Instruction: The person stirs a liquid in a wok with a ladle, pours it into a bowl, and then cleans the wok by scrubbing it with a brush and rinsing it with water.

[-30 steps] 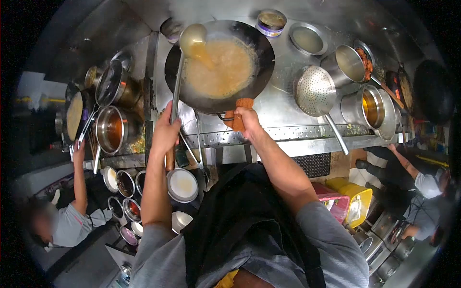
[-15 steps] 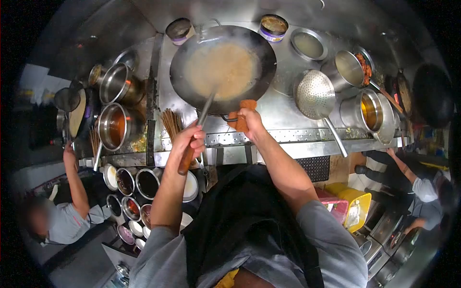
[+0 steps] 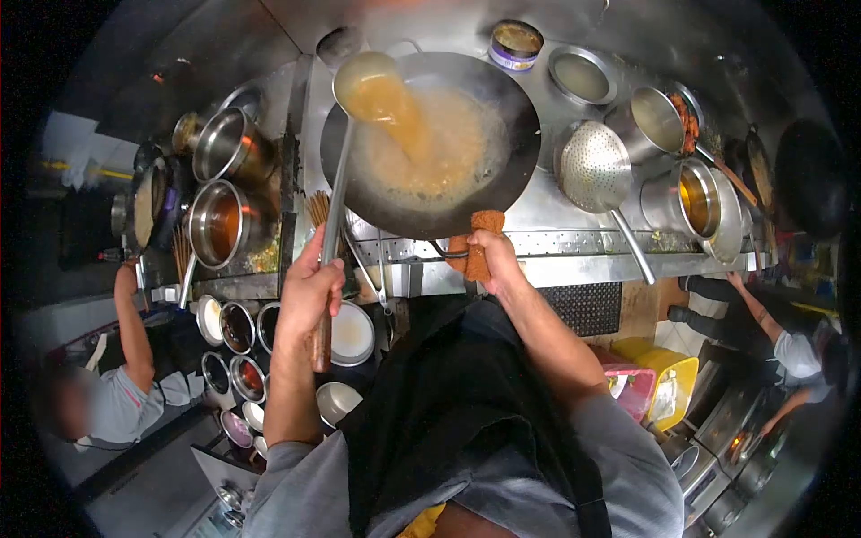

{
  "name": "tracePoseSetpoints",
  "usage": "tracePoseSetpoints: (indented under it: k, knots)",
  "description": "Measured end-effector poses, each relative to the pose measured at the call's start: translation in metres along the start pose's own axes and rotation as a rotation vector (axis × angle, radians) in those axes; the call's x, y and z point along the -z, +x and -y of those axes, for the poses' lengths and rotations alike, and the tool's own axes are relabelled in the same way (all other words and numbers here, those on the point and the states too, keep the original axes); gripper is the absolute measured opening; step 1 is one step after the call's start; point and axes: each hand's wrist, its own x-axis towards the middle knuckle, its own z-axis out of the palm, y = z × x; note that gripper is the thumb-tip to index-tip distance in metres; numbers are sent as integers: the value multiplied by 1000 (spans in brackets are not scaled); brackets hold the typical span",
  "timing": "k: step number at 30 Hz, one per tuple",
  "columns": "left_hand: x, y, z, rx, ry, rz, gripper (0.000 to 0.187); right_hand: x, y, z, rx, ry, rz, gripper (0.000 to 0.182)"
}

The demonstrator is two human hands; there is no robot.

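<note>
Pouring a brown stream at 4 to 5 o'clock, the ladle is positioned over the 10 to 11 o'clock side of the wok. Clock positions are read from the wok's centre, 12 o'clock being away from the wearer. The ladle's long axis runs from about 6:30 at the grip end to 12:30 at the bowl, which is tipped and partly filled.

The left hand is closed around the ladle's handle, above its wooden end. The right hand grips an orange cloth at the wok's 5 o'clock edge; the cloth covers part of the dark loop handle.

The wok contains cloudy brown liquid. An open can is located between 1 and 2 o'clock. A shallow bowl at 2 o'clock contains pale liquid. At 3 o'clock, a perforated strainer points its handle to 5 o'clock. Beyond it, a steel pot contains amber liquid. At 8 o'clock, a saucepan contains reddish-brown liquid.
</note>
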Motion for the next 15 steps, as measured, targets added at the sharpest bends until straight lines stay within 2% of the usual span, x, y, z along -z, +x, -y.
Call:
tracePoseSetpoints:
  k: [3, 8, 10, 11, 13, 14, 15]
  knots:
    - [5, -3, -6, -45, 132, -70, 67, 1, -2, -3, 2, 4, -10, 24]
    - [7, 14, -10, -94, 285, -75, 64, 5, 3, -9, 5, 6, 0, 23]
    - [7, 28, -7, -134, 592, -154, 63, 6, 2, -13, 23, 0, 9, 23]
    - [9, 38, -1, -127, 590, -152, 63, 7, 3, -13, 18, -1, 4, 23]
    - [23, 64, 21, -350, 914, -241, 63, 11, 4, -14, -12, -41, 11, 33]
    - [32, 77, 35, -342, 914, -238, 63, 11, 2, -15, -18, -41, 6, 33]
    - [34, 85, 40, -483, 1063, -269, 63, 9, 0, -15, 0, -18, 8, 29]
